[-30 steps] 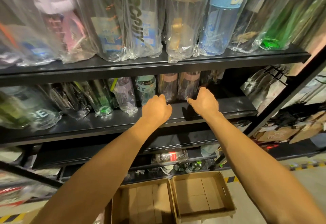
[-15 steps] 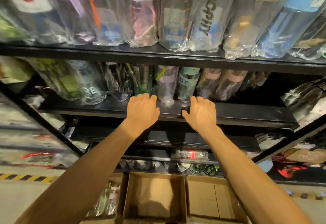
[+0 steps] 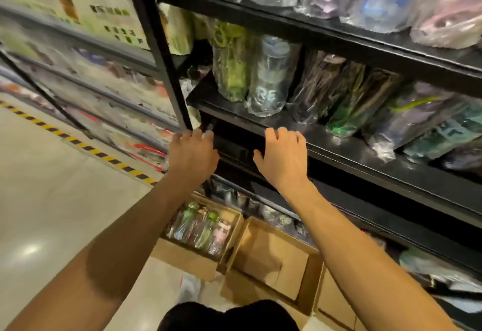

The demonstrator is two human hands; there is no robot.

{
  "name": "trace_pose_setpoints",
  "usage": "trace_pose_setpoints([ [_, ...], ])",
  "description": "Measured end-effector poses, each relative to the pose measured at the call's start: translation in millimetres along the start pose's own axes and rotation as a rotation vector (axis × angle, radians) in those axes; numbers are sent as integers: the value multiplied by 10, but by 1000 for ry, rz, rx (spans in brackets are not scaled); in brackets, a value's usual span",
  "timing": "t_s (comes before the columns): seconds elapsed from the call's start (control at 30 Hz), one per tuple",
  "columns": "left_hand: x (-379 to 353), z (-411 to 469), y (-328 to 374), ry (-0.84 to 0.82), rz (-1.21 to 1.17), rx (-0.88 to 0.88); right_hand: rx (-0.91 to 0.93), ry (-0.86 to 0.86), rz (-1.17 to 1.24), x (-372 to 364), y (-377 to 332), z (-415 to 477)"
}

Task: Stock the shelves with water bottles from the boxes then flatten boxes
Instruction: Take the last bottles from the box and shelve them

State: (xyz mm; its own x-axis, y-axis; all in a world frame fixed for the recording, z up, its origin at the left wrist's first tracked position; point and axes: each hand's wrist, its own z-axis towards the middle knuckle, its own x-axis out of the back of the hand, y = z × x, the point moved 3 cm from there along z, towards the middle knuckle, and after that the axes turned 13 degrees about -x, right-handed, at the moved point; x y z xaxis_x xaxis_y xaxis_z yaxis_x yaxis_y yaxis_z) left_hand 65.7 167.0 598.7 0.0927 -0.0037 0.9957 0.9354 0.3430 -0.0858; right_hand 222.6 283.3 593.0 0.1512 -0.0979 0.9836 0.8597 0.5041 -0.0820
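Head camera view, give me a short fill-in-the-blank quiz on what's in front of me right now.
1. Both hands, left hand and right hand, hold ____.
2. The leftmost cardboard box on the floor holds wrapped ____.
3. The middle box beside it is ____.

Missing words: nothing; bottles; empty

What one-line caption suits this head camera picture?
Both empty hands, left and right, reach toward the black shelf above a box of wrapped bottles.
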Motion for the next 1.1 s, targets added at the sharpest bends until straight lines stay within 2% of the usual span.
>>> trace_pose_setpoints([
  [0.23, -559, -512, -1140, -96, -29, 168, 167, -90, 28, -659, -1243, -136],
  [0.4, -1104, -835, -1692, -200, -108, 241, 193, -222, -29, -1278, -1879, -339],
  [0.57, -1856, -968, -1997, -324, -203, 242, 146, -391, -69, -2042, -2205, -529],
  [0.73, -2871, -953, -2075, -404, -235, 142, 106, -403, -83, -2976, -2305, -746],
  [0.83, -3545, -950, -2046, -474, -223, 70, 75, -522, -100, -3629, -2274, -894],
  [1.1, -5384, -1113, -1744, -581, -183, -144, -44, -618, -115, -5442, -2056, -1395],
])
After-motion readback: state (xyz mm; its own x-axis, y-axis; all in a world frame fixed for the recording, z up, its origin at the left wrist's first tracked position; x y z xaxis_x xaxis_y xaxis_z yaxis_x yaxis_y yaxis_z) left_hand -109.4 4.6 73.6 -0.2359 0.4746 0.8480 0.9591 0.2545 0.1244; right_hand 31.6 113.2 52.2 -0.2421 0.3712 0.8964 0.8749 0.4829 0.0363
